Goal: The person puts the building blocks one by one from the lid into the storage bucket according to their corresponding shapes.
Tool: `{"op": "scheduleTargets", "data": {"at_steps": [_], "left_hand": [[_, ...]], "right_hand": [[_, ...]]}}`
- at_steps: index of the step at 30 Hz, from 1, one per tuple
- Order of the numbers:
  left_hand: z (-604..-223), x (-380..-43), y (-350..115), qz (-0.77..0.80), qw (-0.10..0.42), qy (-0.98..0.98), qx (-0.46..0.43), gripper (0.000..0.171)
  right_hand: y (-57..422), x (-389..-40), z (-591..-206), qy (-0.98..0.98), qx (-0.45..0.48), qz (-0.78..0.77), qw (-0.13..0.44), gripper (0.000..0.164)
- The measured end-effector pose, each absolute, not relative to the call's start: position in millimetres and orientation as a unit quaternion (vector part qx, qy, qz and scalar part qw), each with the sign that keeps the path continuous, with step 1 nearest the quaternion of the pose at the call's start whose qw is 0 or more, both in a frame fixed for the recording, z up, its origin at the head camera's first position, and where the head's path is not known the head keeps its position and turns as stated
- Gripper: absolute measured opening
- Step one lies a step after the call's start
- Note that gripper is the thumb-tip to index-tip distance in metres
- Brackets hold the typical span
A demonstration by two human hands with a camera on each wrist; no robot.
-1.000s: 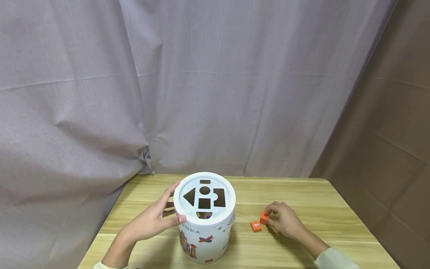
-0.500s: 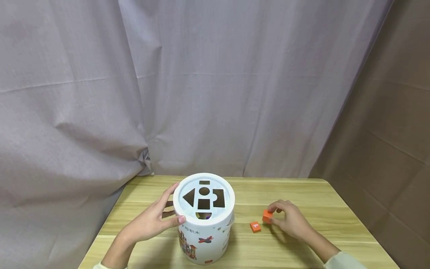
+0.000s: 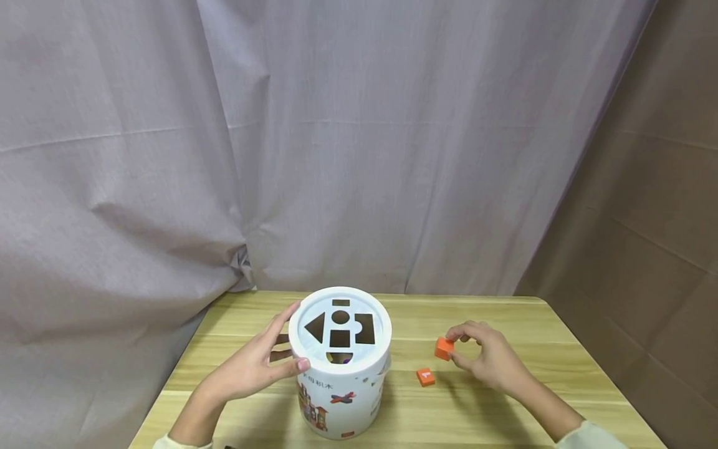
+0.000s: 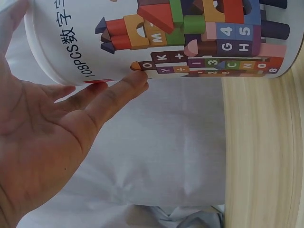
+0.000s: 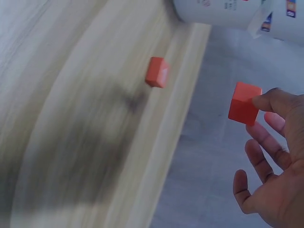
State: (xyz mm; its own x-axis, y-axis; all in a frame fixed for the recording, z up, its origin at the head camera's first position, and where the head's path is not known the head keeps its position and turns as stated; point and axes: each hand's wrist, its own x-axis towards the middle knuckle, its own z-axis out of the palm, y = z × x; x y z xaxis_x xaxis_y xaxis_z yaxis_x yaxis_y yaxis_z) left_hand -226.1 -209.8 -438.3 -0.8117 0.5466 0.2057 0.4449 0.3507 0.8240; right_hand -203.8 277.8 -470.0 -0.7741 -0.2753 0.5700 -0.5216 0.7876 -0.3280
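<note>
A white block bucket [image 3: 359,399] stands upright on the table, its lid [image 3: 361,357] pierced with shaped holes. My left hand [image 3: 252,371] rests against its left side, thumb at the front of the rim and fingers spread along the wall. Toy pictures and print cover the bucket wall in the left wrist view. Right of the bucket, my right hand [image 3: 489,358] pinches an orange cube-like block [image 5: 243,104] between thumb and fingertips, raised over the table. A smaller, flatter orange block [image 3: 426,376] with a white mark lies on the tabletop between bucket and hand.
The wooden table [image 3: 527,330] runs back to a grey curtain [image 3: 348,156]. Another cloth wall [image 3: 634,249] rises along the right side. A white handle piece [image 5: 259,23] hangs at the bucket's side.
The right hand has lifted the orange cube-like block off the table, first drawing it slightly right, away from the flatter block. The left hand and bucket have stayed in place.
</note>
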Motion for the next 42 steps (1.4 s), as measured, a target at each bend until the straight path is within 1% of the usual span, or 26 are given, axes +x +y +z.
{"op": "scheduleTargets", "data": {"at_steps": [6,21,42], "left_hand": [[-438,-226,-209,0.483,0.056,0.821,0.298,0.107],[-436,-227,-209,0.486,0.050,0.817,0.305,0.106],[-437,-225,-208,0.490,0.050,0.816,0.302,0.106]], "right_hand": [[270,-198,-452,-0.910,0.215,0.246,0.254,0.046],[244,-190,-404,-0.891,0.254,0.262,0.269,0.045],[204,-188,-370,-0.857,0.301,0.331,0.257,0.040]]}}
